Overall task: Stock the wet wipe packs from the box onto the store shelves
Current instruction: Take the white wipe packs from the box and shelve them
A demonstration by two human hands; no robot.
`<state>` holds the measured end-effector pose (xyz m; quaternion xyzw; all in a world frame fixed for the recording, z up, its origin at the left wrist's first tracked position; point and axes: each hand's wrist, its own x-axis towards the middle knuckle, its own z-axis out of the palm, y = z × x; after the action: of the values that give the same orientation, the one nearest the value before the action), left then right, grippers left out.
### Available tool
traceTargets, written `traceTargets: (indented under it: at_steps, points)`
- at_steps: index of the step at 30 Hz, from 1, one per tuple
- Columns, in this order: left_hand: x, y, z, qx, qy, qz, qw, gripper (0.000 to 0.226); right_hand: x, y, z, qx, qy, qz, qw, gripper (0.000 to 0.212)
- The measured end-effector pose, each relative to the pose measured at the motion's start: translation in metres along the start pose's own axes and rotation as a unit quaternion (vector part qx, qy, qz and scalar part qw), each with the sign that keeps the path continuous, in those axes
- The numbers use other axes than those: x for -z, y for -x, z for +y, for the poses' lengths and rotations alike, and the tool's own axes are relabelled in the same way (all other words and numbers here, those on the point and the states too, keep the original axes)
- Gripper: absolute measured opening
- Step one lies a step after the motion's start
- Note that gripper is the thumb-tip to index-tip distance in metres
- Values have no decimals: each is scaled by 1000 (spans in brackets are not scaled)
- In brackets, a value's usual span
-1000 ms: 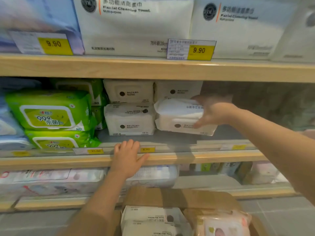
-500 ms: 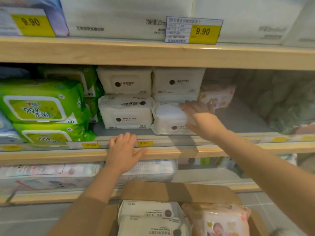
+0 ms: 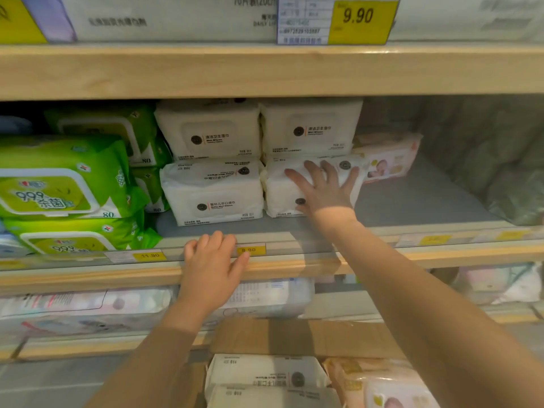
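Pushed further back now, white wipe pack (image 3: 282, 189) at middle of frame, snug beside its twin (image 3: 212, 195). Right hand (image 3: 323, 189) flat on it, fingers spread. Left hand (image 3: 212, 260) resting flat on shelf edge (image 3: 382, 257). Bare shelf room to the right.

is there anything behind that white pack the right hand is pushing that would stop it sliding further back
Yes. The right hand presses flat on the front white pack, and another white pack sits right behind it, touching or nearly so. A pink baby pack lies behind to its right. The front pack has little room to go deeper.
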<state>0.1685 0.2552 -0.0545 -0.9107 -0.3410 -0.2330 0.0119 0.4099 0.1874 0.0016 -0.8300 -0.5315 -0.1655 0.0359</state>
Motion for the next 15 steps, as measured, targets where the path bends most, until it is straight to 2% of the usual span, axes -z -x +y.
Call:
traceTargets:
  at_steps: [4,6,11,15]
  points:
    - [-2,-1,-2,-1,-3,-12,1000,38,-1,1,-3,-11,-10,0,1000,71]
    - [3,-1,0,-3,-4,-28,1000,38,6,0,-3,-19,-11,-25,999,72]
    - [35,-12,7,7,-20,-185,982,38,49,-2,0,-1,-73,-155,985,73]
    - [63,5,21,34,96,-127,987,41,91,41,-7,11,-138,-140,981,66]
